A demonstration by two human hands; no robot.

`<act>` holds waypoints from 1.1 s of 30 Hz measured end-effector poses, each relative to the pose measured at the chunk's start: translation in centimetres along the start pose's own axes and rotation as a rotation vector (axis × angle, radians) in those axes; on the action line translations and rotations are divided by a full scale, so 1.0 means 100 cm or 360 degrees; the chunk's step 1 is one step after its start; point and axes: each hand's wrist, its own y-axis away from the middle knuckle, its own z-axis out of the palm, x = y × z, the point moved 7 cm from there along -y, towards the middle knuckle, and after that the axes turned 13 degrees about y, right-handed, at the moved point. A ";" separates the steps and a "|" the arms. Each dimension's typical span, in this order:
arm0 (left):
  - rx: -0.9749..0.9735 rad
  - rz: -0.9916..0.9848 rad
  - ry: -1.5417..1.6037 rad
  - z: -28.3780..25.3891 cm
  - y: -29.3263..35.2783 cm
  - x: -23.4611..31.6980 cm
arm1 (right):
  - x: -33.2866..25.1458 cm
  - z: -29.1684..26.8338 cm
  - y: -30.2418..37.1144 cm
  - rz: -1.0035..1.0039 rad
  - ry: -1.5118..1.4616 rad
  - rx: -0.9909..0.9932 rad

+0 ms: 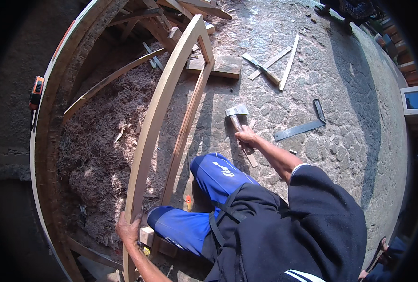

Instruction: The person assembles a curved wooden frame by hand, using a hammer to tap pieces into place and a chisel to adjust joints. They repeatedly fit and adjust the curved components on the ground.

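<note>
A long wooden frame [152, 120] stands on edge at my left, slanting away from me, its far end by a thick wood block [225, 67]. My left hand [129, 229] is closed around the near part of its side rail. In my right hand [247, 136] is a hatchet [237, 110] with a wooden handle and a broad metal head, held just above the stone ground. A thin wood strip [252, 160] lies beneath that hand. To its right rests a metal try square [300, 130].
Wood shavings [110, 145] are heaped left of the frame, inside a curved wooden edge [49, 103] bearing an orange and black cutter [36, 92]. Farther off, a chisel [263, 69] lies across thin strips [290, 61]. People stand at the far right [354, 9] and near right [385, 246].
</note>
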 end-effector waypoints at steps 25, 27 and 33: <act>0.0004 -0.0029 -0.0022 -0.002 -0.004 -0.008 | 0.094 0.037 0.103 0.0409 0.1037 0.0789; -0.0034 -0.0054 -0.0049 -0.002 -0.005 -0.005 | 0.097 0.034 0.095 0.0493 0.0864 0.0772; -0.0537 0.0069 -0.0085 0.016 -0.040 0.020 | 0.044 0.034 0.079 -0.0028 0.0516 0.0479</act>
